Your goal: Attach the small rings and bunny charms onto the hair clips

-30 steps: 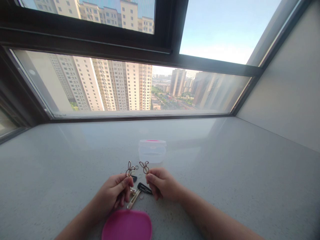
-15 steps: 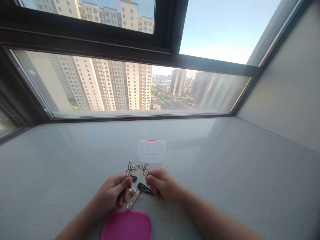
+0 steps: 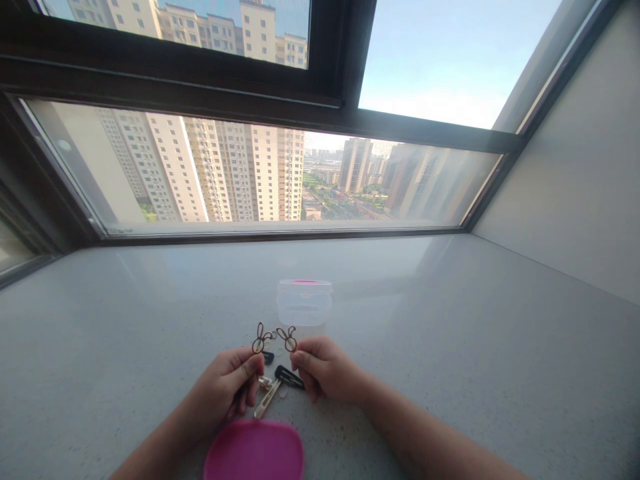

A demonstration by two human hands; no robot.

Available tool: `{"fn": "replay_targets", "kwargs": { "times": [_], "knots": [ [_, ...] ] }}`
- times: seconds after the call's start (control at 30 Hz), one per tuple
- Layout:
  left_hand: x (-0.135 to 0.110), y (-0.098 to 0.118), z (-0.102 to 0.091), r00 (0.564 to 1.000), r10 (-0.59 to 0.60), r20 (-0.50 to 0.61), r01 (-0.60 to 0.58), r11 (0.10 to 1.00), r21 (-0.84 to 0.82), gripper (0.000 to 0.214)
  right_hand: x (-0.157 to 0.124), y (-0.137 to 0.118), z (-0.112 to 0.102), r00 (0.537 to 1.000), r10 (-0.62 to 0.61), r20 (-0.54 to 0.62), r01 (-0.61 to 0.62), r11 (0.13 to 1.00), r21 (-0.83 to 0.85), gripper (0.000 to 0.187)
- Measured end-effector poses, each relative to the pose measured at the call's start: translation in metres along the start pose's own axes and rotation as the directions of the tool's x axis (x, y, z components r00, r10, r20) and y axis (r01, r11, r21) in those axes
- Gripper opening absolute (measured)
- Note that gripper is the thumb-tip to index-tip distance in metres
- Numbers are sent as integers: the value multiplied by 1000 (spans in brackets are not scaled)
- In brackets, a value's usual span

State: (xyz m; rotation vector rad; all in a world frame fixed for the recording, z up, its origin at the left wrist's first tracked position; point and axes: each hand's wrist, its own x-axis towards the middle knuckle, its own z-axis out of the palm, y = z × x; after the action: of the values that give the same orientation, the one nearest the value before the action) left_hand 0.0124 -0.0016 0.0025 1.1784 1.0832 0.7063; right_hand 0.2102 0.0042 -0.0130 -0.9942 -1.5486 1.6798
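My left hand [image 3: 227,387] pinches a rabbit-shaped hair clip [image 3: 258,345] upright between thumb and finger. A matching rabbit-shaped hair clip [image 3: 291,344] is pinched in my right hand [image 3: 330,370], its ears tilted left. The two outlines stand side by side, close together. On the surface beneath lie a black snap hair clip [image 3: 289,377], partly behind my right fingers, and a pale gold hair clip [image 3: 267,400]. Another small black clip [image 3: 269,358] shows beside my left thumb. Small clear rings [image 3: 283,393] lie among them.
A clear plastic box [image 3: 305,308] stands beyond my hands. Nearest me on the speckled pale sill [image 3: 450,347] is a pink lid-like piece [image 3: 254,450], cut off by the frame. A dark-framed window [image 3: 280,237] bounds the far side, and a white wall [image 3: 575,200] the right.
Both hands stay almost still. The right-hand rabbit clip has shifted very slightly left.
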Motion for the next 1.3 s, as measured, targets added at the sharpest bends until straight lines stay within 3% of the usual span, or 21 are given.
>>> {"fn": "replay_targets", "kwargs": {
  "times": [0.7, 1.0, 1.3],
  "knots": [
    [1, -2, -1, 997, 71, -16, -70, 995, 72, 34, 0, 0, 1, 1000, -10, -14, 10, 1000, 7, 34],
    [4, -6, -3, 999, 40, 20, -40, 999, 2, 31, 3, 1, 2, 1000, -4, -26, 6, 997, 78, 33],
    [5, -8, -4, 997, 70, 30, -71, 997, 34, 32, 3, 2, 1, 1000, 3, -16, -2, 998, 61, 32]
  ]
}}
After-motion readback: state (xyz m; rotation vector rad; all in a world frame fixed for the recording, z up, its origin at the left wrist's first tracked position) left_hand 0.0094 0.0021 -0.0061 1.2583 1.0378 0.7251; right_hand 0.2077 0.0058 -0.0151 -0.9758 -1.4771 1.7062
